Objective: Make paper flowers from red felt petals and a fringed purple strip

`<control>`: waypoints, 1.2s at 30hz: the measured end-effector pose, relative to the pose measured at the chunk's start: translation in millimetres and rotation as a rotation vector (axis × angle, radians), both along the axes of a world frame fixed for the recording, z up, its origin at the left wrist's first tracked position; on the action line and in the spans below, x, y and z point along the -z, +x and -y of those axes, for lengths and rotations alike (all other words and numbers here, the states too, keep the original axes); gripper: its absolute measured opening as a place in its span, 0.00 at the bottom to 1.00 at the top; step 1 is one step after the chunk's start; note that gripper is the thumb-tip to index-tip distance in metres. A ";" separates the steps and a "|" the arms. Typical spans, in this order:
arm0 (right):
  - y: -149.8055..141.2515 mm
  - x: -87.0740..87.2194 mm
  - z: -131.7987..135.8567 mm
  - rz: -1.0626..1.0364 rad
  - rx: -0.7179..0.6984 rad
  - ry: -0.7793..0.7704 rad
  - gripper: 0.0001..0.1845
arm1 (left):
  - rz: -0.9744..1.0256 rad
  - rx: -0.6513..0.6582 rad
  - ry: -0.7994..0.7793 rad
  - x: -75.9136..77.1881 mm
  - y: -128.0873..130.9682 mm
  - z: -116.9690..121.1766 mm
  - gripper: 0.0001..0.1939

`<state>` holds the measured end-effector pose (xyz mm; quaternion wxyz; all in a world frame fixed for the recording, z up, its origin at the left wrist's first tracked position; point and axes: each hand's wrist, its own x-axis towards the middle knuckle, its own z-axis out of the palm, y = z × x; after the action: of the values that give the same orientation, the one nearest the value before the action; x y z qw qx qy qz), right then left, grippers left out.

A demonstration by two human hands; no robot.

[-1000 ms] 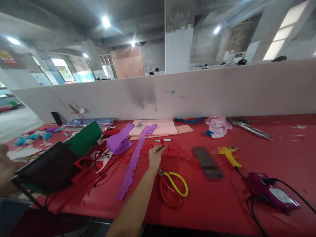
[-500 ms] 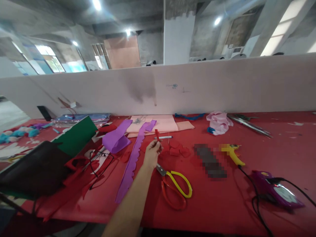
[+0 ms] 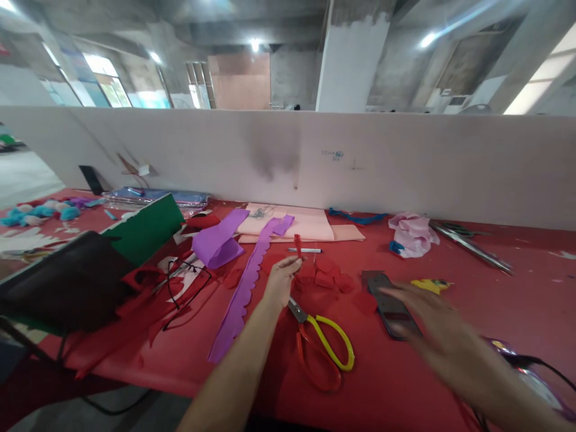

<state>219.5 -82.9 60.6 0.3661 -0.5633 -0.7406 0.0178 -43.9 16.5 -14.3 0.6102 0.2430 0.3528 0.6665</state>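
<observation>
My left hand (image 3: pixel 283 279) is closed, pinching the lower end of a small rolled strip of red material (image 3: pixel 297 240) upright above the table. Below it lie the scissors (image 3: pixel 326 342), with one yellow and one red handle and the blades pointing at my left wrist. My right hand (image 3: pixel 429 312) is blurred, its fingers stretched out over a dark phone (image 3: pixel 389 303); whether they touch it I cannot tell. Nothing shows in its grasp. Cut red pieces (image 3: pixel 330 276) lie between the hands. A yellow glue gun (image 3: pixel 429 285) is partly hidden behind my right hand.
A scalloped purple strip (image 3: pixel 245 294), black glasses (image 3: pixel 186 288) and a green board (image 3: pixel 148 231) lie left. Peach sheets (image 3: pixel 306 222) and a pen (image 3: pixel 306 250) lie behind. Crumpled pink material (image 3: pixel 413 234) is at the back right. A corded purple device (image 3: pixel 535 378) stands front right.
My right hand has come into view from the right, over the phone and in front of the glue gun. The left hand still holds the red strip. The view has shifted slightly.
</observation>
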 end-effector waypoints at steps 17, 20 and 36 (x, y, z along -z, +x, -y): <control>-123.8 76.3 -92.5 -0.764 -0.333 -0.451 0.11 | 0.014 0.121 -0.067 -5.9 12.3 8.3 0.11; -120.7 74.9 -89.5 -0.813 -0.366 -0.494 0.11 | -0.003 0.179 -0.083 -9.2 15.0 11.5 0.13; -123.1 70.2 -86.1 -1.293 -0.388 -0.670 0.08 | -0.102 0.061 -0.086 -3.3 16.3 9.3 0.12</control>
<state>96.4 3.2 -9.6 0.5273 -0.3814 -0.4190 0.6332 -27.6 7.3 -11.0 0.6214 0.2606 0.4042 0.6186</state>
